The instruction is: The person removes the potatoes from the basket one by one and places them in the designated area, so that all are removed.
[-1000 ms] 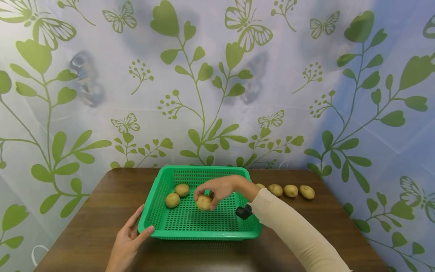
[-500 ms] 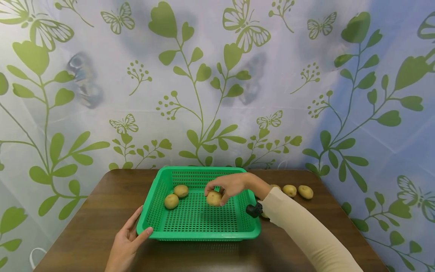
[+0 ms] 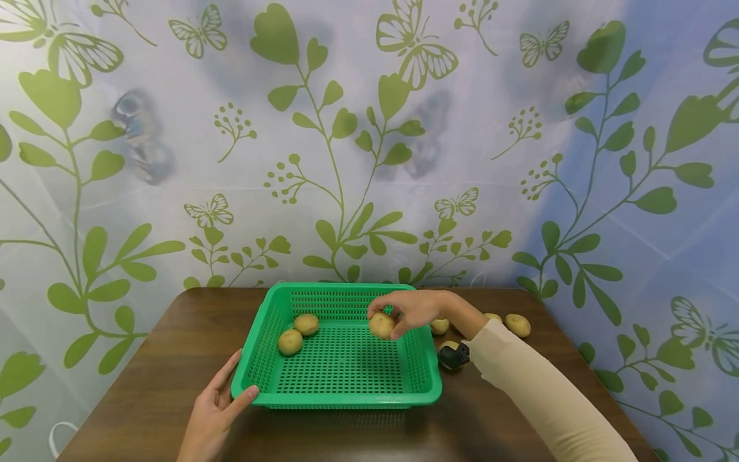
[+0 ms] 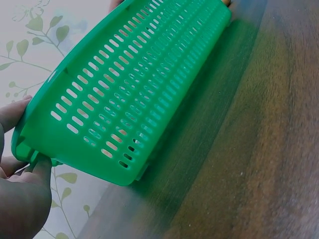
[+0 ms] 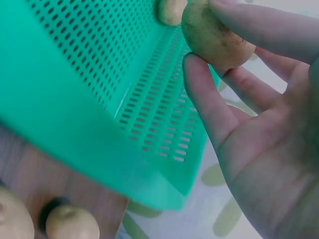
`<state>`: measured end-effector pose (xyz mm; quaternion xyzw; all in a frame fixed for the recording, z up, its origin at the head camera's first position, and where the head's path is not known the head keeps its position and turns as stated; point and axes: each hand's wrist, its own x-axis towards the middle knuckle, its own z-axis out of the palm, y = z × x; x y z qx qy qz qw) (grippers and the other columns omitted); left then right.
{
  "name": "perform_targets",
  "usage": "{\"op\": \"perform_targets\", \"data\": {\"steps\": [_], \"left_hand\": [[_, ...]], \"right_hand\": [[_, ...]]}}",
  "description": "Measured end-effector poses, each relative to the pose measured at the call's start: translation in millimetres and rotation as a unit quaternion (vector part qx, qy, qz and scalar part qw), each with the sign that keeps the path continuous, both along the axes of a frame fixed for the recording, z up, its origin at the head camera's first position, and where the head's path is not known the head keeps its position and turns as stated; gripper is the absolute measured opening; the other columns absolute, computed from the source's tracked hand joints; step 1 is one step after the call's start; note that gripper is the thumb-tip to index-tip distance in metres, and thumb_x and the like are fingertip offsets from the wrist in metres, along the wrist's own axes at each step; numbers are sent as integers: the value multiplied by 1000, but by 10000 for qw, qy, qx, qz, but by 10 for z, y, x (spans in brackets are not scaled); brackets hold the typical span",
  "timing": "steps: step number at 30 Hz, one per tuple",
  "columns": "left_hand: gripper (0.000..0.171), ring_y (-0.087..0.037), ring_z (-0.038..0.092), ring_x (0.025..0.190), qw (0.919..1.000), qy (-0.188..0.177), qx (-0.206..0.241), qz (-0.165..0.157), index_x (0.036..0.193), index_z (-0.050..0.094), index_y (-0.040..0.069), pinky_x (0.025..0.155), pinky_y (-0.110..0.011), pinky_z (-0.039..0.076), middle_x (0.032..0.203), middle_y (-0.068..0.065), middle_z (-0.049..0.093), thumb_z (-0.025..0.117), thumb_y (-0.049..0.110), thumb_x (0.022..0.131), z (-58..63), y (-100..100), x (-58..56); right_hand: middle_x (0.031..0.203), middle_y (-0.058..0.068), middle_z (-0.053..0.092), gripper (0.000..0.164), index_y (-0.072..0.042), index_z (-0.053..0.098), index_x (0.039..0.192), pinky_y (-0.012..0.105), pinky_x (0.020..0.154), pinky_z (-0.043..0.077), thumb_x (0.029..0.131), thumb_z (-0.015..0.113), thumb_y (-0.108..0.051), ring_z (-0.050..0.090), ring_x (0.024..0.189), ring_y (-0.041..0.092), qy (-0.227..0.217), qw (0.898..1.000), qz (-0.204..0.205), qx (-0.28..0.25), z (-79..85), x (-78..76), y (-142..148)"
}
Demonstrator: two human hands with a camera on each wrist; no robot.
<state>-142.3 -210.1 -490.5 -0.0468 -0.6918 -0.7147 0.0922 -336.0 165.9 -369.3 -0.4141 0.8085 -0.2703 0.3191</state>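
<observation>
A potato (image 3: pixel 381 326) is pinched between the thumb and fingers of my right hand (image 3: pixel 414 308), inside the right part of a green plastic basket (image 3: pixel 346 400). The right wrist view shows this potato (image 5: pixel 212 37) at the fingertips, over the slotted basket. My left hand (image 3: pixel 213 410) grips the basket's near left corner, thumb on top of the rim. From the left wrist, fingers (image 4: pixel 42 169) curl under that rim. Two potatoes, one round (image 3: pixel 290 342) and one behind it (image 3: pixel 306 324), lie on the basket floor at the left.
On the brown wooden table (image 3: pixel 156 359), several more potatoes lie right of the basket, one at the far right (image 3: pixel 518 325) and others partly hidden by my right arm. A small black device (image 3: pixel 453 356) sits at my right wrist. A leaf-patterned cloth (image 3: pixel 242 160) hangs behind.
My right hand has moved right and slightly up with the potato, from the basket's middle toward its right side. The left hand stays at the corner.
</observation>
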Motion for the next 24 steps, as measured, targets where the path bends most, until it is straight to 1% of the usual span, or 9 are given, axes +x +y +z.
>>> {"op": "perform_targets", "data": {"steps": [2,5,12,13,16,18,19,22,24], "left_hand": [[72,4,53,127,10000,-42,9,4,163,25,-1,93,-22,53,162,-33,22,64,-1,102,-1,-3,-3],[72,6,53,126,10000,-72,25,-13,163,24,-1,92,-21,54,161,-30,23,64,-1,102,-3,-6,-7],[71,6,54,124,10000,-71,48,9,163,26,0,90,-21,55,158,-25,26,63,-3,102,-7,0,-18],[71,6,54,123,10000,-82,44,10,163,26,0,90,-21,55,158,-24,26,63,-2,102,-7,0,-19],[72,7,54,122,9999,-96,36,-6,163,24,0,90,-21,55,158,-24,25,63,-2,102,-6,0,-20],[72,7,54,122,9999,-112,43,8,163,24,0,90,-21,55,159,-25,25,63,-2,102,1,1,-17],[72,8,54,122,9999,-114,44,9,163,24,0,90,-21,55,159,-25,24,63,-2,102,5,2,-15],[72,9,54,121,9998,-178,40,20,163,24,0,90,-20,55,160,-25,24,63,0,103,17,3,-12],[73,10,54,121,9997,-255,39,8,164,23,1,90,-20,55,161,-25,23,63,1,103,19,1,-8]], "right_hand": [[149,1,45,51,-19,55,141,35,89,57,96,74,-4,62,116,23,-41,10000,-43,-38,20,3,53],[150,6,44,52,-17,53,143,38,88,58,97,73,-3,62,117,27,-123,9998,-122,-131,44,11,141],[154,8,41,52,-14,52,144,39,88,58,98,72,-2,62,117,28,-31,9992,-335,-212,54,29,362],[155,8,41,52,-14,52,145,39,88,58,98,72,-2,63,116,27,-42,9991,-347,-221,53,29,396],[154,9,41,51,-12,51,145,41,84,58,99,71,-3,66,103,24,-23,9990,-351,-258,46,26,498],[150,10,45,50,-11,51,145,41,79,56,99,71,-4,65,92,22,46,9989,-367,-291,37,23,571],[148,9,46,50,-12,51,145,40,78,54,99,71,-5,63,90,22,78,9988,-386,-302,33,25,607],[143,7,50,48,-12,51,144,37,82,53,100,71,-8,61,99,21,129,9981,-491,-348,9,33,713],[140,7,51,49,-10,50,145,39,86,54,100,71,-8,61,108,23,26,9973,-610,-405,-9,44,789]]}}
